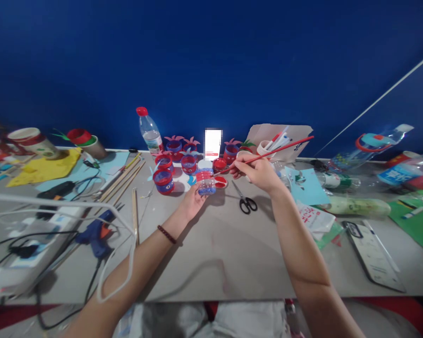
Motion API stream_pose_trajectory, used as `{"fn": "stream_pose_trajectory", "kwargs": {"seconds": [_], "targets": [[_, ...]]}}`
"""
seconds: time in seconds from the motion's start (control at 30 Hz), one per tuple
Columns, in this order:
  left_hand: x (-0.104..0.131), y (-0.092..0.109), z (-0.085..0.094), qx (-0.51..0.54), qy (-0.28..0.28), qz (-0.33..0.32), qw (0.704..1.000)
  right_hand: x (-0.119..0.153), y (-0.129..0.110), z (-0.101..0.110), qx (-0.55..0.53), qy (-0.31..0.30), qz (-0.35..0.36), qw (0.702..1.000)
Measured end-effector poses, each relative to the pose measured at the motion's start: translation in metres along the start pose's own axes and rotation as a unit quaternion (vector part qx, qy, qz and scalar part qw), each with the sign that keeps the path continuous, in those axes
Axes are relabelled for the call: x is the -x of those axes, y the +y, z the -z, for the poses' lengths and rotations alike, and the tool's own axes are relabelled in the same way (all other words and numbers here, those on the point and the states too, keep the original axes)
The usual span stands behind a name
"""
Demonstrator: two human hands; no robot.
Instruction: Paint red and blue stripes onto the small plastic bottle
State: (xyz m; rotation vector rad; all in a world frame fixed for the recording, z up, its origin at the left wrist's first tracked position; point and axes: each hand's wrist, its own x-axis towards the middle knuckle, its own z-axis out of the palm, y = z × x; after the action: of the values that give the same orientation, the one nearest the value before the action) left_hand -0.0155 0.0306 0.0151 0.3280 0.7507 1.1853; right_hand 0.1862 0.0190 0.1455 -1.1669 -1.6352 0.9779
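My left hand [193, 203] is closed around a small clear plastic bottle piece [206, 182], which carries a red painted band above and blue at its lower end. Between the fingers of my right hand [255, 170] is a long red paintbrush [282, 149]. Its tip points down-left and comes close to the red band; whether it touches cannot be made out. Just behind the brush tip stands a small pot of red paint [219, 164], and a round red-stained lid [220, 182] lies beside the bottle piece. Black-handled scissors [247, 204] rest below my right hand.
Several painted cups [164, 181] stand behind my left hand, near a red-capped bottle [150, 129] and a bright phone-like screen [213, 143]. Leftward lie wooden sticks [121, 183], a blue glue gun [97, 234] and a cabled power strip [52, 241]. Rightward are plastic bottles [398, 173] and a phone [373, 256].
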Motion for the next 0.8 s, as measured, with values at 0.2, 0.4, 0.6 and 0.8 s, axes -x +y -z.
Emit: {"fn": "stream_pose_trajectory", "kwargs": {"seconds": [0.2, 0.4, 0.6, 0.8], "targets": [[0.0013, 0.0007, -0.0021, 0.004, -0.002, 0.001, 1.000, 0.0002, 0.0003, 0.0001, -0.004, -0.012, 0.002, 1.000], [-0.0008, -0.0005, -0.0009, 0.000, -0.003, -0.004, 1.000, 0.0001, 0.0011, -0.0006, -0.020, -0.014, 0.006, 1.000], [0.0007, -0.0007, -0.0021, 0.005, -0.008, -0.007, 1.000, -0.0004, 0.0013, -0.0011, -0.014, 0.004, 0.008, 1.000], [-0.0008, -0.0020, -0.0002, 0.004, -0.012, -0.006, 1.000, -0.0028, 0.0041, -0.0035, -0.042, 0.010, 0.017, 0.999]]}}
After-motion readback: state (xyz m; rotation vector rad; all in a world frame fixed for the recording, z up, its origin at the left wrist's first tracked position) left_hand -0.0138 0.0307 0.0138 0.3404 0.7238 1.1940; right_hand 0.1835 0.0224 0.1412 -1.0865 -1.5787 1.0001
